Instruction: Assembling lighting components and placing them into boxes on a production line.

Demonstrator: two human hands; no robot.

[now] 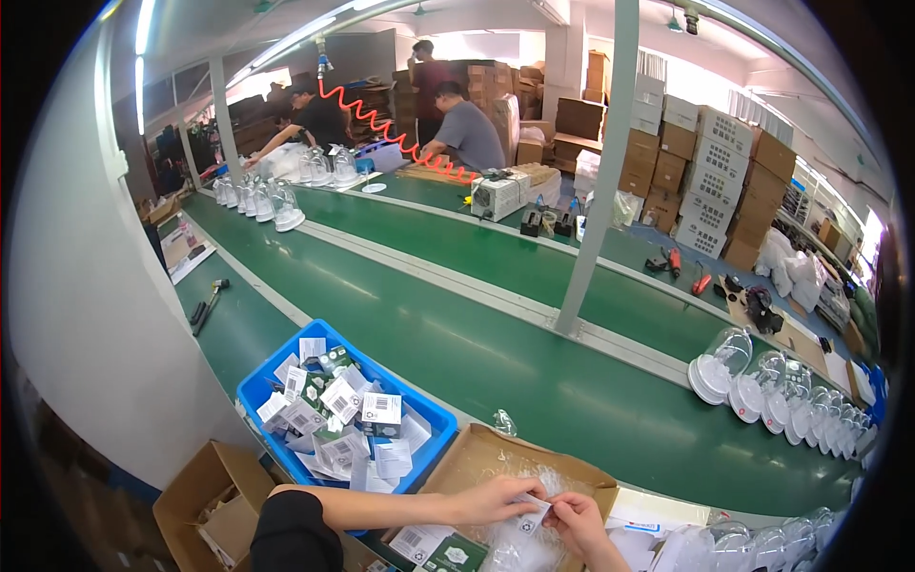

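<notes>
— Both your hands meet low down: left hand (496, 500) and right hand (575, 520) each pinching that small white label (530, 516) over the cardboard box (477, 456).
— Feather-light and floppy, probably; edge grips suit it.

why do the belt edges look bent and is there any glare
Head view: fisheye lens bows the green belt and the pillar toward the black rim; ceiling tubes and the far window blow out white; the hands with the small white packet stay fairly sharp, evenly lit, with faint shadows.
</notes>
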